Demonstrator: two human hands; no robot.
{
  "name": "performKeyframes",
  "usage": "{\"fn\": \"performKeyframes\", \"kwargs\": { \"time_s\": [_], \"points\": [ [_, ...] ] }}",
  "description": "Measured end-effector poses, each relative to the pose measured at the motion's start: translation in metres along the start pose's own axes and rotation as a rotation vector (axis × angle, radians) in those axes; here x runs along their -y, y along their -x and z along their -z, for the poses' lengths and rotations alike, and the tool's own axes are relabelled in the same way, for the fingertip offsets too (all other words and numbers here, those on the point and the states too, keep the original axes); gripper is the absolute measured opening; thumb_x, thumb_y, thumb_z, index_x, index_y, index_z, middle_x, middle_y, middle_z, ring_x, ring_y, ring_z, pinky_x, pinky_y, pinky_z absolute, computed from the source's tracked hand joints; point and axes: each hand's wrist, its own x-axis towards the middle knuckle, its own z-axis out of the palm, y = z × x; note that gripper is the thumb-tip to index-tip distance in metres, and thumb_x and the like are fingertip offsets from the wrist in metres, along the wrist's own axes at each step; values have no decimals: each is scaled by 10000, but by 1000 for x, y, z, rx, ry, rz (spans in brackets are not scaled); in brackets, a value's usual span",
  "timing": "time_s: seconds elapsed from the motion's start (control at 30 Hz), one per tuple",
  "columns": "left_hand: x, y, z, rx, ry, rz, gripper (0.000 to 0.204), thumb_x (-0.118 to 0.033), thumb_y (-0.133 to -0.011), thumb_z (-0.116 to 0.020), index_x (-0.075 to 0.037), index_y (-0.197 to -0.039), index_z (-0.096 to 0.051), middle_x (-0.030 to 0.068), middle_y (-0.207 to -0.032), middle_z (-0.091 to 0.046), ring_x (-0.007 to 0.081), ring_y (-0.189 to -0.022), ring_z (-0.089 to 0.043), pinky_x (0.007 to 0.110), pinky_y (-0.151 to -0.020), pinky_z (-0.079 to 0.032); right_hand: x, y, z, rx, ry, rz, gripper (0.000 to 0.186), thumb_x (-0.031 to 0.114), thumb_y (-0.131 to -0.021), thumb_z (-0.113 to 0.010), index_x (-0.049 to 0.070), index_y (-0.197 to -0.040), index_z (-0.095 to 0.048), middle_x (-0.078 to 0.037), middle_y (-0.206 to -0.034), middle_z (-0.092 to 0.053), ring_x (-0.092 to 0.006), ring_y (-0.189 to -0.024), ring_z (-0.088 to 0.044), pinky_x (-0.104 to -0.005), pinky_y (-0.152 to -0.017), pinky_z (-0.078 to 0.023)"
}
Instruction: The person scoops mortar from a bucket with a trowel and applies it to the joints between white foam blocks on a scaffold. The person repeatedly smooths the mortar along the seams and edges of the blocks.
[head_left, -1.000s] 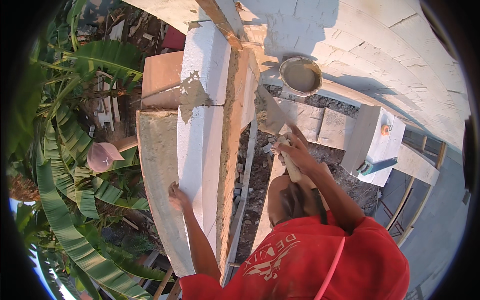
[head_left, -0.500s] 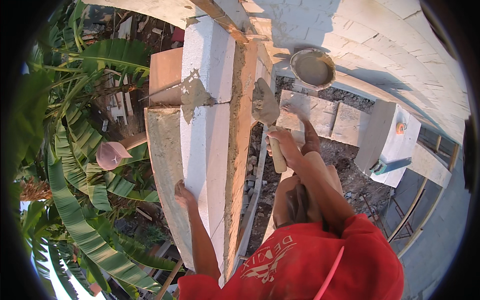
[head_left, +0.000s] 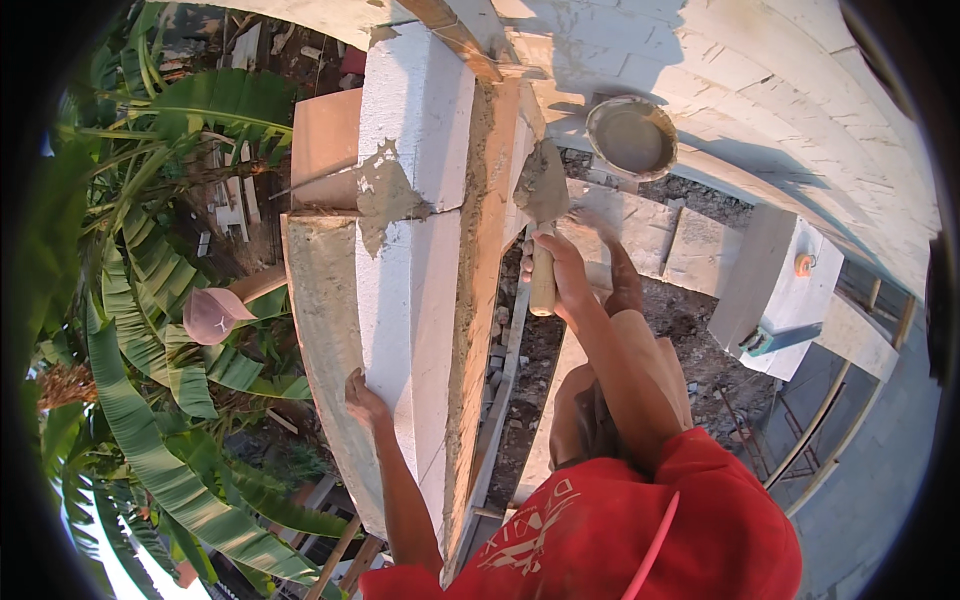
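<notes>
My right hand (head_left: pixel 562 268) grips the wooden handle of a trowel (head_left: pixel 541 183), its pointed blade turned away from me and coated with grey mortar. The blade is just right of the wall's timber board (head_left: pixel 492 190). Against the left edge of the white block wall (head_left: pixel 388 300) rests my left hand (head_left: pixel 368 402), fingers loosely apart and holding nothing. A patch of mortar (head_left: pixel 388 200) is smeared across the joint between two blocks, beyond that hand. Mortar also runs in a strip along the wall's right side.
A round bucket (head_left: pixel 632 138) of grey mortar stands at the far right. Below it, my bare foot rests on a plank (head_left: pixel 630 225). A white block (head_left: pixel 790 285) carries a teal-edged tool (head_left: pixel 785 336) and an orange roll (head_left: pixel 803 265). A pink cap (head_left: pixel 214 315) hangs left, near banana leaves.
My right hand has tilted the trowel slightly, bringing the handle more upright and the blade a little to the right. The left hand stays at the block's edge.
</notes>
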Motion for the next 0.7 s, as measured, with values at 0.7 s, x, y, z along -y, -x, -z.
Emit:
{"fn": "performKeyframes", "kwargs": {
  "time_s": [0.7],
  "points": [
    [-15, 9, 2, -58, -96, 45, 429, -319, -953, -502, -28, -1161, -739, 175, -1081, -756, 333, -996, -707, 417, -902, -513, -54, -77, -35, -304, 696, 492, 527, 212, -926, -678, -29, -1304, -401, -202, -904, -667, -319, -796, -683, -429, -742, -539]
  ]
}}
